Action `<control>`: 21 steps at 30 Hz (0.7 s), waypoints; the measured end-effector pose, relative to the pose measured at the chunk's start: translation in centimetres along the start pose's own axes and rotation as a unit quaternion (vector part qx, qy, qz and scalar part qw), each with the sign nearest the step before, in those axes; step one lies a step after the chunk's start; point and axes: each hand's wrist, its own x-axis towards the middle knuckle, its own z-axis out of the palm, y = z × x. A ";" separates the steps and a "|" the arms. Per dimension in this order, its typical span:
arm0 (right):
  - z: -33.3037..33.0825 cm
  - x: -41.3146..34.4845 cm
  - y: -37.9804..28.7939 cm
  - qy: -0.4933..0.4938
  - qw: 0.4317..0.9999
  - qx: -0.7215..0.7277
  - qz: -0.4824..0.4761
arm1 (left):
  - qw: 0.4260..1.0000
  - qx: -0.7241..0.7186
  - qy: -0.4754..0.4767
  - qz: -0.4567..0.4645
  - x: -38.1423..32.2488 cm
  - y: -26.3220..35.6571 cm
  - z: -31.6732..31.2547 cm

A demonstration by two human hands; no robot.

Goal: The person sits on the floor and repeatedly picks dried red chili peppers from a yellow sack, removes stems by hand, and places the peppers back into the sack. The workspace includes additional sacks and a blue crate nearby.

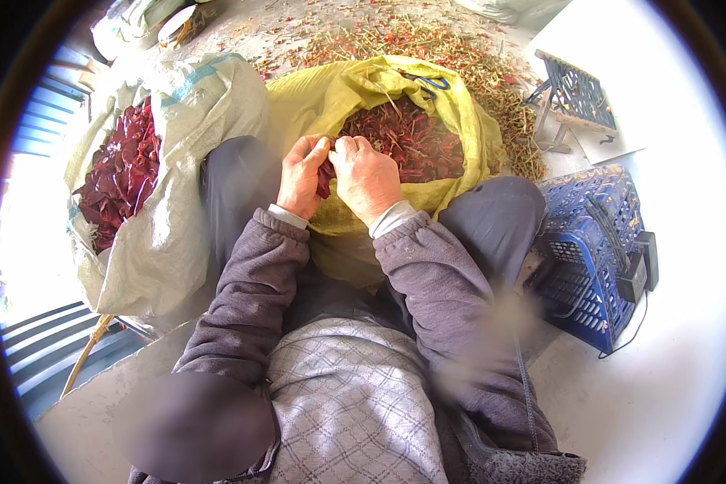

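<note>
My left hand (302, 175) holds a dark red dried plant piece (325, 179), which hangs below its fingers. My right hand (368, 175) meets it there, its thumb and curled fingers pinched at the top of the same piece; the exact grip is hidden by the fingers. Both hands are above the near rim of a yellow woven sack (320, 97) between my knees. Dark red dried pieces (411, 139) mixed with thin stems fill its rolled-open mouth. To the left, a white woven sack (175, 242) stands open, with larger, glossy dark red pieces (124, 175) inside.
A heap of dry stems and red scraps (435, 48) spreads over the floor behind the yellow sack. On the right lies a blue plastic crate (593, 242) with black adapters (635, 272) and cables. A small folding stool (575, 91) stands beyond it. Blue slats (48, 109) are at far left.
</note>
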 end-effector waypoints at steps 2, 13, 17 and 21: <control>0.2 0.1 0.0 -0.001 1.000 -0.005 0.001 | 1.000 -0.015 -0.001 -0.013 0.0 -0.2 0.2; 1.3 2.2 1.6 -0.013 0.868 0.412 0.277 | 0.999 -0.032 -0.021 -0.004 0.2 -0.4 1.0; 0.7 2.5 1.8 -0.070 0.619 0.647 0.439 | 0.999 -0.037 -0.003 0.005 0.5 -0.5 1.2; 0.8 2.6 1.9 -0.064 0.565 0.685 0.455 | 0.999 -0.032 0.010 0.023 0.6 -0.7 1.6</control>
